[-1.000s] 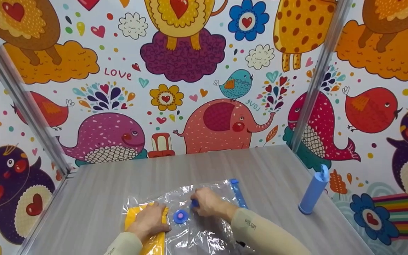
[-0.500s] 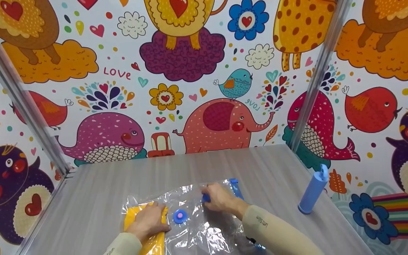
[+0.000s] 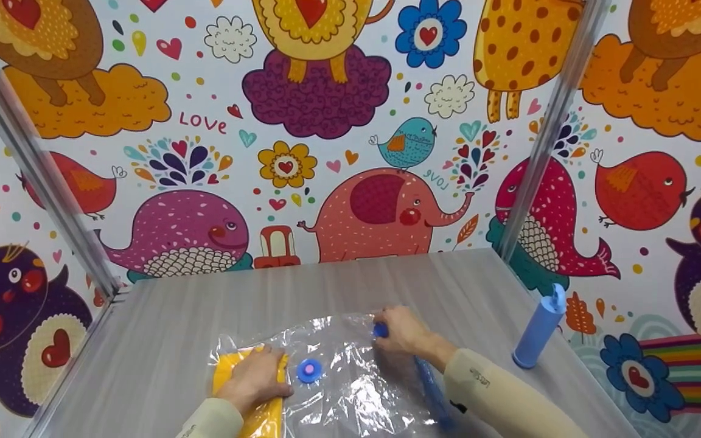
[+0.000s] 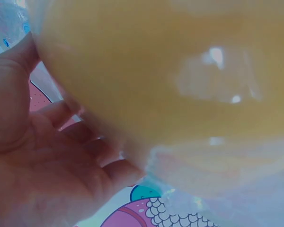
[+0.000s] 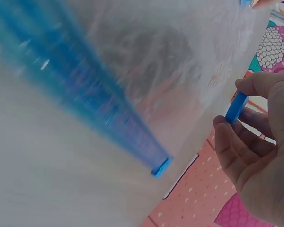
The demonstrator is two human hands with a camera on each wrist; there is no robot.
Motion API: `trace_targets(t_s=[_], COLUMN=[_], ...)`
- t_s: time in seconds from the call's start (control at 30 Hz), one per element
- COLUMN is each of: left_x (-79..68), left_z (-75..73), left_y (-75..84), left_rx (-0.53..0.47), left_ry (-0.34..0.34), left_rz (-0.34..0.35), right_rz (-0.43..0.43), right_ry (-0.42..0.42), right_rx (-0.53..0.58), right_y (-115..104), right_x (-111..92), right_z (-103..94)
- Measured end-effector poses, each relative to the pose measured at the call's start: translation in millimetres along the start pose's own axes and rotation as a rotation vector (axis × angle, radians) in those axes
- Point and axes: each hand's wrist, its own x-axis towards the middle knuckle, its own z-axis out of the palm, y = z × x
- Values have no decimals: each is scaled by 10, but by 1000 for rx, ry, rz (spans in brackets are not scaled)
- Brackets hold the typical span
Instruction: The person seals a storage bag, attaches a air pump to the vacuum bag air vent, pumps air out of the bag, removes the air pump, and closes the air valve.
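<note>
On the table (image 3: 204,310), bag (image 3: 335,347) apparently crosswise, zip (image 3: 431,386) rightward; right fingers (image 5: 259,84) pinch blue piece (image 5: 237,107), left fingers (image 4: 122,174) apart

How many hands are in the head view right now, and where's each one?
2. The left hand rests on the yellow item at the left end of the clear bag. The right hand pinches a small blue piece near the bag's far edge.

Cartoon animals (image 3: 375,213) cover the walls (image 3: 338,115) — around a grey table (image 3: 204,310).
</note>
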Motion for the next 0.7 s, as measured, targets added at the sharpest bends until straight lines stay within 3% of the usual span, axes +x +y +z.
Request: trace_targets(t_s=[0.33,0.7], left_x=[-8,-3], left_z=[-9,-6], left_y=[18,18], left_rx=[0,11], left_ry=[-5,-8], left_rz=[1,-6], right_rz=[47,102], right_ry=[55,178], right_rx=[14,82], right_y=[350,616], right_x=[-238,-497], right_z=[-85,9])
